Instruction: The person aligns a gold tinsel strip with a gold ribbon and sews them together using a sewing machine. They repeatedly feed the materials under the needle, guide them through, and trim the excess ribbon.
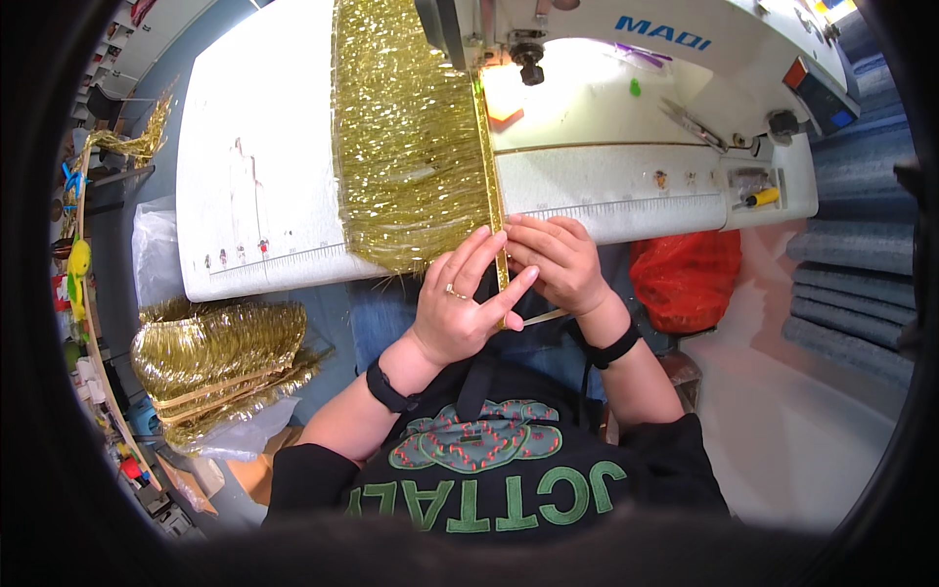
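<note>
A sheet of gold tinsel fringe lies across the sewing table and passes under the head of a MAQI sewing machine. Along its right side runs a narrow gold band, leading from the needle area down over the table's front edge. My left hand, with a ring on one finger, has its fingertips on this band. Opposite it, my right hand pinches the same band from the right. Between and below my hands a pale strip hangs. The fingertips partly hide the band where they meet.
Scissors-like metal snips and a yellow-handled screwdriver lie on the right of the table. A red plastic bag is below. More bundled gold fringe sits at lower left. Folded blue-grey fabric is stacked at far right.
</note>
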Demonstrator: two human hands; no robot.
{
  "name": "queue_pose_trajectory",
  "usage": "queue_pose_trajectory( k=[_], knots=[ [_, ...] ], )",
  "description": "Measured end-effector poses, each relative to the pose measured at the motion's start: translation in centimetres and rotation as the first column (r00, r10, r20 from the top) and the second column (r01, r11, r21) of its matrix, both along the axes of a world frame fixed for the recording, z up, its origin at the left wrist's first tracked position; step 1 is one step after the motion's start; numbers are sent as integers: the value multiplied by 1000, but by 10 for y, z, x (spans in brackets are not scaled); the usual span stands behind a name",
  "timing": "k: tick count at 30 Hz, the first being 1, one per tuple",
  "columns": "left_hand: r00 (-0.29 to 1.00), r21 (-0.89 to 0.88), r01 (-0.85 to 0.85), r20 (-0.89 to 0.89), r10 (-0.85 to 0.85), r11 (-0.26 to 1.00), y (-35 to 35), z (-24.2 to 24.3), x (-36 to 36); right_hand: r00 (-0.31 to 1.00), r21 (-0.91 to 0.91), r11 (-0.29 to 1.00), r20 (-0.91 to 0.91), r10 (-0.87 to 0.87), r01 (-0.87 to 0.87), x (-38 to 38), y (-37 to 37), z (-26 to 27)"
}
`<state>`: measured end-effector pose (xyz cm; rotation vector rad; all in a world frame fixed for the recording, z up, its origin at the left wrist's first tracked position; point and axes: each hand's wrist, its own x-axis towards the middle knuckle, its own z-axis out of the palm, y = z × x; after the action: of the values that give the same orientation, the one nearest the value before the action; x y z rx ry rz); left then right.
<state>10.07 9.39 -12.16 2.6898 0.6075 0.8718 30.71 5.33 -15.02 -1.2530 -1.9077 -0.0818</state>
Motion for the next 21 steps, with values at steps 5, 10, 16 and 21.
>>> queue_pose_trajectory(
  k=[5,10,16,21],
  knots=[
    [999,2,1,-39,-1,1000,-1,-2,-1,1000,-65,998,12,24,-23,5,-6,7],
    [999,-24,-4,-38,3,1000,-2,-1,1,999,-66,997,17,33,-32,5,-5,8],
    [997,96,-56,-56,62,994,-2,4,-9,998,-47,998,50,44,-42,5,-7,11],
    [993,202,-113,-2,115,973,0,9,-16,995,-13,997,71,74,-73,4,-14,17]
  ],
)
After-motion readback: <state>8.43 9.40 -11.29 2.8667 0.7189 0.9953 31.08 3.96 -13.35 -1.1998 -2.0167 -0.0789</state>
